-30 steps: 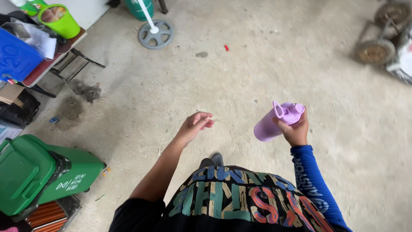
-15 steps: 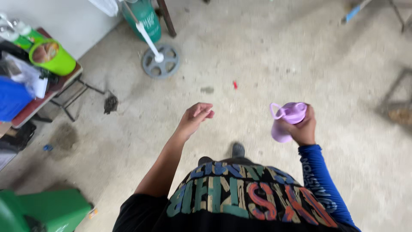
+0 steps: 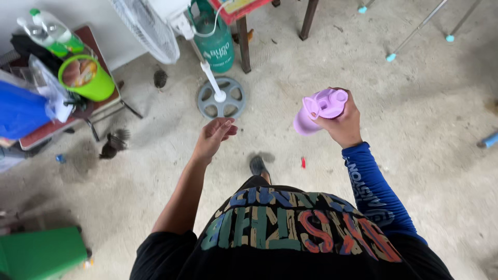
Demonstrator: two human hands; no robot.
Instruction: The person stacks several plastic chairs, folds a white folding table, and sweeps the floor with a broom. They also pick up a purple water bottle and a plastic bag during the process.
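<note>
My right hand [image 3: 342, 122] grips a lilac plastic bottle [image 3: 317, 109] with a flip lid, held tilted out in front of me at chest height. A blue sleeve covers that forearm. My left hand [image 3: 213, 136] hangs free ahead of me, fingers loosely curled and holding nothing. Below the left hand lies bare concrete floor, with my dark shoe [image 3: 258, 165] stepping forward. The nearest thing ahead of the left hand is the round grey base [image 3: 222, 99] of a standing fan.
A white standing fan [image 3: 150, 26] and a green gas cylinder [image 3: 215, 41] stand ahead beside a table leg [image 3: 243, 44]. At the left, a low table [image 3: 78, 111] carries a green cup [image 3: 85, 78], bottles and a blue bag. A green bin [image 3: 41, 254] sits bottom left.
I have walked forward: the fan base, gas cylinder and side table have come closer. The bottle stays in my right hand, raised slightly. The green bin has slid to the lower left edge.
</note>
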